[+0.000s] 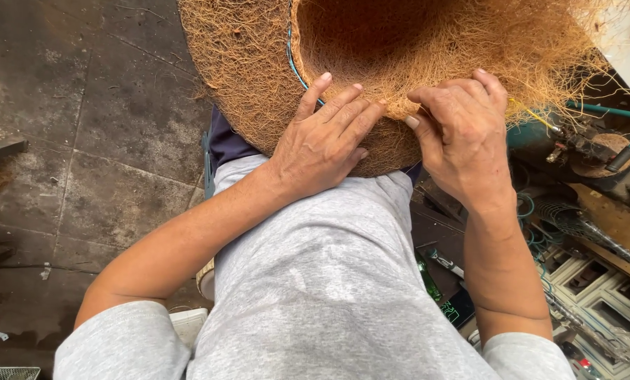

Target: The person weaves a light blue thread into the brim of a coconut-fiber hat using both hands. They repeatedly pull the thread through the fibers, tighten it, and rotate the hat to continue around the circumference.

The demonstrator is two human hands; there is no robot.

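Resting on the person's lap, against the grey shirt (pixel 315 281), is a round basket liner of brown coconut fibre (pixel 399 56), with a deep hollow in the middle and a wide, shaggy brim around it. The left hand (pixel 325 141) lies flat and open on the near wall of the liner, fingers spread and pressing the fibre, while the right hand (pixel 463 134) is curled, its fingers and thumb pinching the fibre at the rim just beside the left fingertips. A thin blue wire (pixel 292 60) runs along the inner edge of the hollow, touching the fibre. I judge the liner to be light and springy, rough to the touch and not slippery, but loose strands can pull out, so it seems better to take hold at the rim, where the wire gives some stiffness, than at the frayed outer edge. To the right, near the right forearm, there are a teal hose (pixel 621 116), coils of wire (pixel 533 236), metal tools and a white moulded grid (pixel 596 281), all crowded together; the loose fibres at the right side hang close above them and could catch. To the left is a dark stone floor (pixel 97 127), wet in places.
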